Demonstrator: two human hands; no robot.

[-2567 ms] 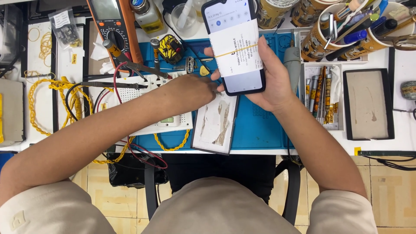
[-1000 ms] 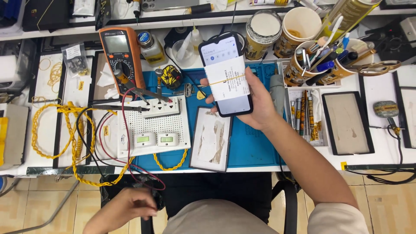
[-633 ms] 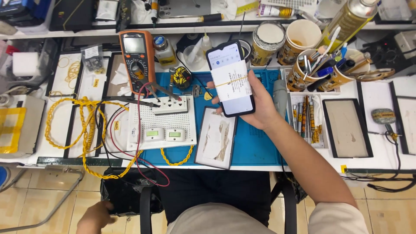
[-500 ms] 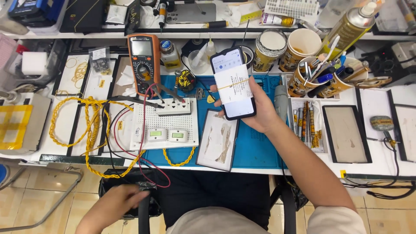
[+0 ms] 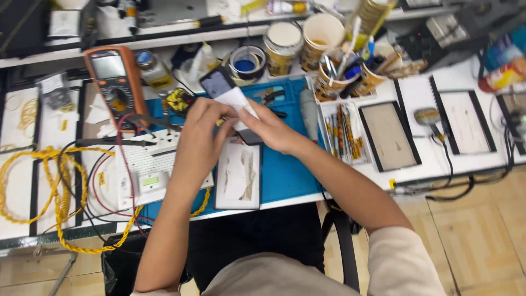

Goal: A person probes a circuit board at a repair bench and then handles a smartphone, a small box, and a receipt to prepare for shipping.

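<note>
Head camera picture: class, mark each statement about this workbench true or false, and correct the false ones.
1. Both hands, left hand and right hand, are on the smartphone. True.
2. The multimeter is green. False: it is orange and dark.
3. A white sheet lies over the phone. True.
4. The work mat is red. False: it is blue.
5. Yellow wire lies at the picture's left. True.

The phone (image 5: 219,87) in my hands is black with a pale grey screen, and a white paper strip (image 5: 236,101) lies across it. At nine o'clock sits an orange multimeter (image 5: 112,82); the mat (image 5: 287,170) is blue, the wire coil (image 5: 55,203) yellow.
</note>
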